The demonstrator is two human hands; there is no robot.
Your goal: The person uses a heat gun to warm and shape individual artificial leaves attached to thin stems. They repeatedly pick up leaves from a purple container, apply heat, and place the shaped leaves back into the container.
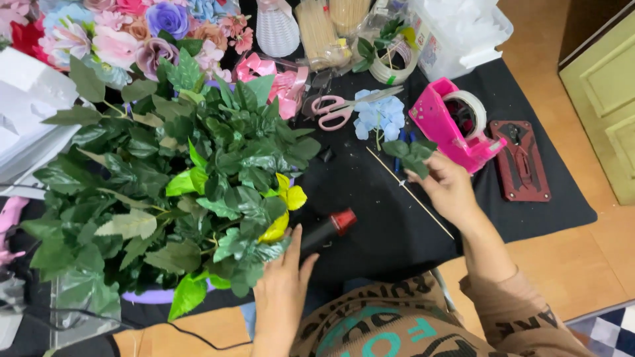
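Observation:
A big bunch of artificial green leaves (178, 192) stands in a purple pot (153, 296) on the left of the black cloth. My left hand (281, 284) rests with flat fingers against the bunch's lower right side, beside a few yellow leaves (286, 205). A black tool with a red tip (329, 228) lies just right of that hand. My right hand (446, 188) pinches a small sprig of dark green leaves (411, 155) above the cloth. A thin wooden stick (410, 193) lies slantwise under it.
Pink scissors (334, 109) and a blue fake flower (377, 116) lie behind. A pink tape dispenser (456, 125) and a dark red case (521, 160) sit at right. Pink ribbon (281, 82), a white vase (276, 30), a clear bin (456, 33) and mixed fake flowers (132, 33) crowd the back.

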